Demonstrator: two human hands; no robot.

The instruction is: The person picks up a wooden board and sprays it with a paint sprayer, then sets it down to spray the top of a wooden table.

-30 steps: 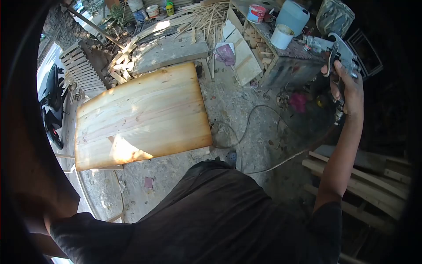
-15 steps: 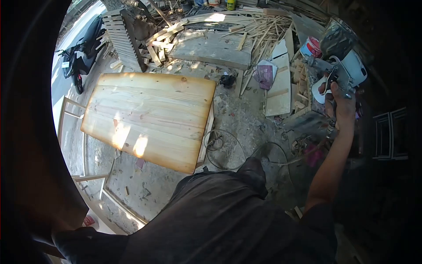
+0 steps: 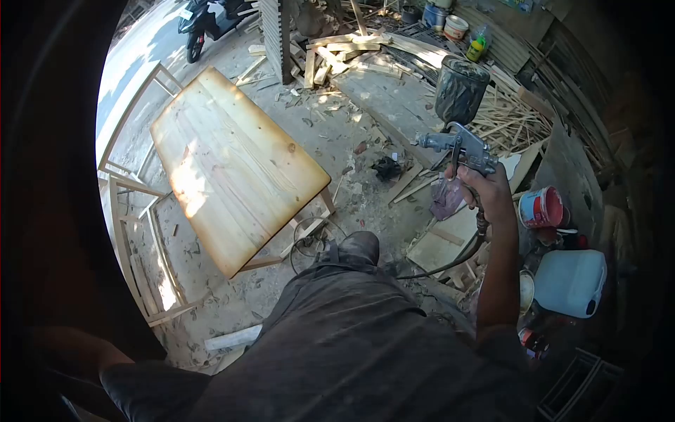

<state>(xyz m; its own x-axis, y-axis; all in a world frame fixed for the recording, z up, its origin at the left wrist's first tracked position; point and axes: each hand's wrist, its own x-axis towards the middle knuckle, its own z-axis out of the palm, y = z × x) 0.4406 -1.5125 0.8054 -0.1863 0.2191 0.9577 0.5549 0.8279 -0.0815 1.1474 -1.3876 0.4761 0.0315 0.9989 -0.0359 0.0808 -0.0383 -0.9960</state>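
While the right hand [image 3: 486,188] was closed round the grip of the spray gun [image 3: 460,149], the tool stood right of centre in the frame, its nozzle pointing left toward the wooden tabletop [image 3: 232,165] in the upper left. The gun looked like rigid metal, with a dark cup [image 3: 460,89] mounted on top, so it was probably top-heavy, more so if the cup was full; the pistol grip below the body seemed the only sound place to take it, with a finger kept for the trigger. A hose [image 3: 457,257] ran down from the base of the grip and would likely drag on the wrist when the gun swung. The cup's wrapping looked stained and possibly slick, so a poor place to hold. The left hand was not visible; only a dark arm at the lower left edge showed. A red-and-white tin [image 3: 541,207] and a white jerrycan [image 3: 571,281] stood at the right.
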